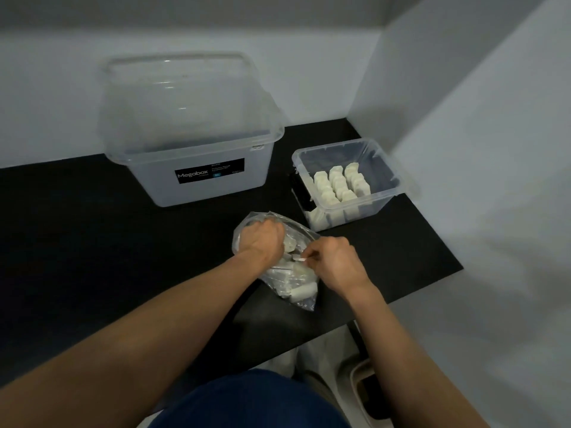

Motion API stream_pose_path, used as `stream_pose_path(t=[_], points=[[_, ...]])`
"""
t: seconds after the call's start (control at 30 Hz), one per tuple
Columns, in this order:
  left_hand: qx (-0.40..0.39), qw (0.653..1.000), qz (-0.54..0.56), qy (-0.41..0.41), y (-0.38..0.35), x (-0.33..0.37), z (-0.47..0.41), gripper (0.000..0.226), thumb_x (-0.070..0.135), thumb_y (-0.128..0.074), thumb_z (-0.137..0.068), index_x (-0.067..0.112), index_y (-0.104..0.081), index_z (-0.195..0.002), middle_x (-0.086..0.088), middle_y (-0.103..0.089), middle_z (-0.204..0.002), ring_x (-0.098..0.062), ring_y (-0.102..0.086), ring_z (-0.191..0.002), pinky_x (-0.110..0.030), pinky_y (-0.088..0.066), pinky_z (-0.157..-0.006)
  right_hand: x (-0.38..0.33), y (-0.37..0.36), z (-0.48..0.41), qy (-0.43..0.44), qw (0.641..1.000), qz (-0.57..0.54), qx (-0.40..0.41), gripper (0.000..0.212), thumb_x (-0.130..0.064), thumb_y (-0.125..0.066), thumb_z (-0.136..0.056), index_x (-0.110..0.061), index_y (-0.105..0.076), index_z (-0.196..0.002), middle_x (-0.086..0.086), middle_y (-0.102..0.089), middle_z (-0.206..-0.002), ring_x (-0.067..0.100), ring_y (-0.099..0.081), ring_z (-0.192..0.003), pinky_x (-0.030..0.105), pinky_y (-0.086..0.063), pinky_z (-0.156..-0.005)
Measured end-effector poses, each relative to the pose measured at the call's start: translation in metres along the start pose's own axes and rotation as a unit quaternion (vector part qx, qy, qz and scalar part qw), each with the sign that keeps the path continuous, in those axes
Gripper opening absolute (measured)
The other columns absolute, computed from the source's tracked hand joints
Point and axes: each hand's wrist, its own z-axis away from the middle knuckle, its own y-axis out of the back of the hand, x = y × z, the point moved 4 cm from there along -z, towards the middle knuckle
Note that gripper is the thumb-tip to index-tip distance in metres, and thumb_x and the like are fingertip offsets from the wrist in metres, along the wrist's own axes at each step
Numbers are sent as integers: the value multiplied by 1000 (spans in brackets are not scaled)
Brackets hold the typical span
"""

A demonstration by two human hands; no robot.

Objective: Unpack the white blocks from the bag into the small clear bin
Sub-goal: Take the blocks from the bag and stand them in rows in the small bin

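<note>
A clear plastic bag [296, 287] with several white blocks lies on the black table [92, 242] in front of me. My left hand [262, 240] grips the bag's upper left edge with curled fingers. My right hand [333, 262] pinches the bag's opening edge on the right side. White blocks [292, 244] show between the two hands. The small clear bin [383, 193] stands at the right rear and holds several white blocks [338, 185] standing in rows.
A large clear Megabox bin [197, 168] stands at the back left with its lid tilted up. Grey walls close in the back and the right. The table's front edge runs just below the bag; my lap is beneath.
</note>
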Motion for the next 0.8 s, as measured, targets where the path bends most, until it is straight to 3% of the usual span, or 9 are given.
stream_pose_path(t=[0.1, 0.2, 0.3, 0.4, 0.47, 0.53, 0.63, 0.73, 0.8], points=[[10, 1000, -7, -3, 6, 0, -3, 8, 15, -60, -94, 18, -65, -88, -2, -69, -91, -17, -65, -80, -29, -53, -67, 7, 7, -2, -4, 998, -59, -29, 13, -16, -78, -86, -26, -82, -93, -7, -77, -95, 14, -72, -89, 38, -59, -89], [39, 998, 26, -32, 7, -5, -2, 20, 16, -60, -89, 22, -53, -71, -1, -66, -91, -15, -58, -77, -28, -51, -68, 12, 29, -7, 26, 994, -108, -14, 9, -20, -83, -84, -27, -81, -90, -13, -76, -87, 1, -70, -81, 31, -60, -82], [73, 992, 82, -68, 11, -10, 7, 13, 22, -61, -89, 24, -62, -76, 4, -56, -97, -16, -59, -92, -30, -49, -71, 21, 76, -18, 39, 981, -185, 40, 9, -22, -82, -87, -26, -80, -94, -15, -75, -86, -4, -68, -79, 13, -54, -74], [97, 972, 204, -66, 25, -15, 22, 6, 23, -67, -93, 27, -69, -88, 12, -57, -97, -7, -59, -93, -27, -52, -76, 45, 133, -40, 36, 961, -243, 124, 15, -21, -82, -87, -27, -80, -101, -13, -75, -90, 0, -70, -79, 16, -56, -74], [73, 946, 312, -39, 35, -17, 29, 11, 22, -68, -95, 30, -66, -89, 15, -64, -92, -1, -63, -87, -18, -50, -74, 63, 165, -57, 37, 964, -206, 162, 13, -21, -82, -87, -27, -81, -99, -13, -75, -90, -2, -70, -77, 14, -55, -75], [52, 897, 440, 7, 42, -17, 30, 9, 19, -68, -97, 26, -68, -92, 8, -72, -90, -5, -69, -86, -22, -56, -78, 78, 187, -75, 27, 976, -143, 162, 10, -21, -80, -87, -26, -80, -95, -12, -74, -86, -5, -67, -76, 6, -48, -69], [59, 763, 641, 61, 51, -7, 26, 3, 13, -67, -96, 10, -67, -98, -5, -75, -92, -20, -74, -89, -37, -61, -88, 95, 199, -106, 28, 991, -23, 127, 9, -18, -75, -89, -24, -79, -95, -5, -74, -90, 11, -68, -83, 22, -51, -76], [95, 611, 780, 93, 63, 7, 15, 10, 11, -66, -90, 7, -63, -99, -15, -70, -95, -32, -69, -98, -29, -62, -82, 103, 189, -137, 27, 990, 127, 49, 12, -21, -70, -92, -30, -76, -99, -1, -73, -100, 22, -67, -91, 33, -55, -79], [111, 549, 824, 85, 74, 17, 7, 18, 10, -66, -87, 8, -61, -104, -22, -65, -104, -38, -66, -106, -26, -61, -79, 104, 180, -153, 36, 977, 208, 4, 14, -23, -67, -94, -31, -74, -103, 1, -70, -106, 25, -66, -95, 32, -50, -76]])
